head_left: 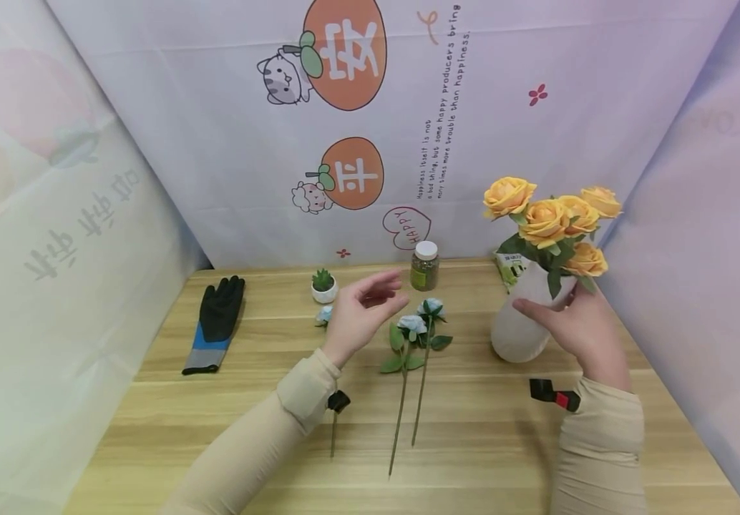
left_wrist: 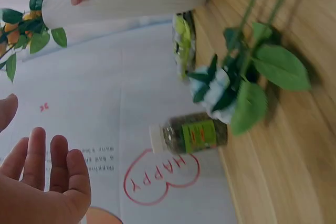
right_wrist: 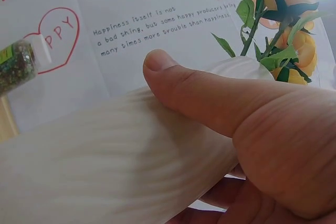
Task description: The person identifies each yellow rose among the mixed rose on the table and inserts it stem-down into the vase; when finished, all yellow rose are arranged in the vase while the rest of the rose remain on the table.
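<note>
My right hand (head_left: 585,329) grips a white vase (head_left: 518,332) near its top, thumb on the near side and fingers round the back. Several yellow roses (head_left: 545,223) with green leaves stand in the vase, which leans a little to the right in the head view. My left hand (head_left: 366,311) is held over the table with relaxed, slightly bent fingers and nothing in it. Two pale blue flowers (head_left: 412,326) with long stems lie side by side to its right. Another blue flower (head_left: 324,315) lies partly hidden behind the left hand and wrist.
At the back stand a small potted succulent (head_left: 323,286) and a jar (head_left: 424,266) with a white lid. A green and white packet (head_left: 510,268) is behind the vase. On the left lies a black and blue glove (head_left: 217,322). Printed cloth walls (head_left: 235,179) enclose the wooden table (head_left: 473,443).
</note>
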Motion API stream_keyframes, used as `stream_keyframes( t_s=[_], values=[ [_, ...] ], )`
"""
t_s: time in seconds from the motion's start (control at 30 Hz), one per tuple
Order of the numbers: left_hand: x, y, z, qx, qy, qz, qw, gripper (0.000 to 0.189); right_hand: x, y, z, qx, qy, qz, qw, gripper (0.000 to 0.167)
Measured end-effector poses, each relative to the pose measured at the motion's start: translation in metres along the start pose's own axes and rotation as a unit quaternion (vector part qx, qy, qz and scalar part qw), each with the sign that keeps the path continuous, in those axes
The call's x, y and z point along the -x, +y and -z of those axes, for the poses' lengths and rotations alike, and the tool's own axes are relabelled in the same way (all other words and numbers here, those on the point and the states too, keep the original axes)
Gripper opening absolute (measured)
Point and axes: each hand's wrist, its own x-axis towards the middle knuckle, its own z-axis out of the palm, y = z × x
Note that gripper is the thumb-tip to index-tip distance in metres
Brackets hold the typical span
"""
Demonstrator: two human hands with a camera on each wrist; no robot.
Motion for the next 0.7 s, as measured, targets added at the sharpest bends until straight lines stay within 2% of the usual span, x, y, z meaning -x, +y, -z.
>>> stream_keyframes(
  t_s=[0.23, 0.43, 0.6, 0.7],
  values=[
    [0.029, -0.015, 0.034, -0.014, 0.005, 0.017, 0.9998, 0.05, 0.0, 0.001, -0.001, 0.004, -0.006, -0.009, 0.9999, 0.124],
    [0.048, -0.026, 0.054, -0.05, 0.002, 0.026, 0.9984, 0.056, 0.002, 0.007, 0.0, -0.01, -0.003, -0.005, 0.9999, 0.121],
    [0.051, -0.029, 0.066, -0.137, 0.0, 0.018, 0.9904, 0.064, 0.005, 0.015, -0.001, -0.025, -0.001, -0.001, 0.9997, 0.121],
    [0.05, -0.027, 0.072, -0.203, 0.008, 0.006, 0.9791, 0.069, 0.007, 0.018, -0.008, -0.039, 0.053, 0.016, 0.9977, 0.121]
  ],
)
